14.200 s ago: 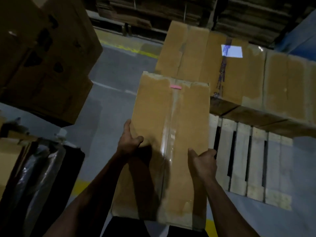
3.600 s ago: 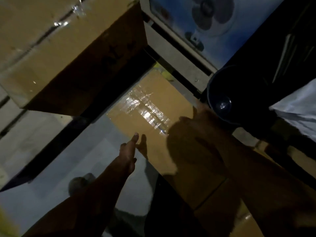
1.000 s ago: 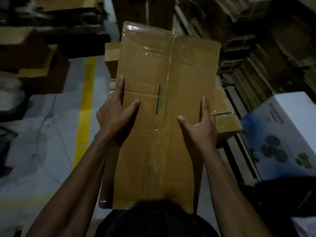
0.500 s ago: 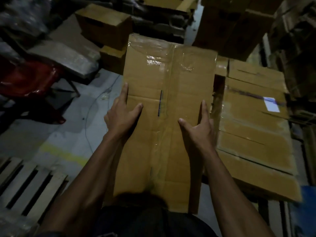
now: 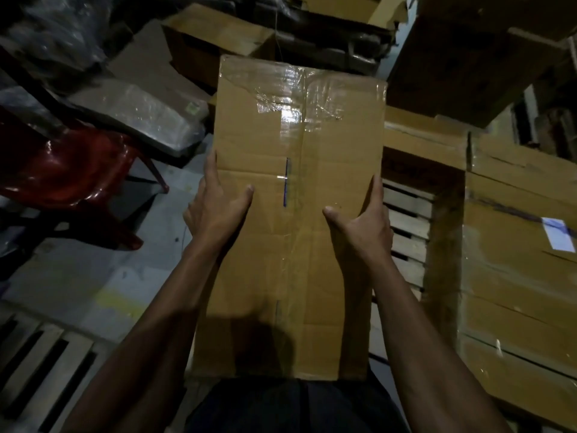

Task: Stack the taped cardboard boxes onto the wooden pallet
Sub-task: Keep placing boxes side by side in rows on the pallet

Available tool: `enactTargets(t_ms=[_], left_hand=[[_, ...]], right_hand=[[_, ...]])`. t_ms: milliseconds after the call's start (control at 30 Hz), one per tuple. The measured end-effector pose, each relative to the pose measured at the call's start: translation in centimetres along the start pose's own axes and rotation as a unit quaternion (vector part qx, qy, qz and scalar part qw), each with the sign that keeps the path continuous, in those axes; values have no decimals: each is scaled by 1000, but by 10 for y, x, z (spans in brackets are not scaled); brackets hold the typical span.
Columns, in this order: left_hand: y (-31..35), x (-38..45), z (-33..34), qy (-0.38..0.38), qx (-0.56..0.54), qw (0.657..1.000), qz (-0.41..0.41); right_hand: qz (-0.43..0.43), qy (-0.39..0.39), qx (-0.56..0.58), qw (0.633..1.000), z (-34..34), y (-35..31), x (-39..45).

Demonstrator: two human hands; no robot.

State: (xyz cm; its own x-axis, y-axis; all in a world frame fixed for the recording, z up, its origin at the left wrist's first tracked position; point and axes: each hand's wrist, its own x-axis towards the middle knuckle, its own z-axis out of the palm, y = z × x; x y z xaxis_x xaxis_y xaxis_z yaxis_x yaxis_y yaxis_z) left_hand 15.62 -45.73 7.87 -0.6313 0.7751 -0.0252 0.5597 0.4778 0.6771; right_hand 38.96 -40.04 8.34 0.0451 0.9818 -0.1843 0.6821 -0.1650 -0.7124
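I carry a long taped cardboard box point(image 5: 290, 142) in front of my body, its top face toward the camera and clear tape along its middle seam. My left hand point(image 5: 215, 210) grips its left edge, thumb laid on top. My right hand point(image 5: 362, 226) grips the right edge in the same way. To the right lies the wooden pallet point(image 5: 406, 232), its pale slats showing beside the carried box. Stacked taped boxes point(image 5: 515, 276) stand on the pallet's right part, one bearing a white label.
A red plastic chair point(image 5: 68, 176) stands at the left on the grey floor. Wrapped bundles point(image 5: 140, 114) and more cartons point(image 5: 218, 32) crowd the back. A tall carton stack point(image 5: 468, 57) rises at the upper right. Another pallet point(image 5: 40, 364) lies at the lower left.
The view has swung further right while I carry the box. The red chair and the left pallet moved nearer the centre, and the pallet slats beside the stacked boxes came into view. My grip is unchanged.
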Motion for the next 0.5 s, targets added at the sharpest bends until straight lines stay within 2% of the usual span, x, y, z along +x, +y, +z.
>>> enactTargets(t_ms=[267,500], left_hand=[[6,105,3,3,9,1000,-15],[19,202,66,-26,-9,999,-25]], right_hand=[[-11,-2,4,1000,36,-53,89],[77,-3,24,997,73,-49,197]])
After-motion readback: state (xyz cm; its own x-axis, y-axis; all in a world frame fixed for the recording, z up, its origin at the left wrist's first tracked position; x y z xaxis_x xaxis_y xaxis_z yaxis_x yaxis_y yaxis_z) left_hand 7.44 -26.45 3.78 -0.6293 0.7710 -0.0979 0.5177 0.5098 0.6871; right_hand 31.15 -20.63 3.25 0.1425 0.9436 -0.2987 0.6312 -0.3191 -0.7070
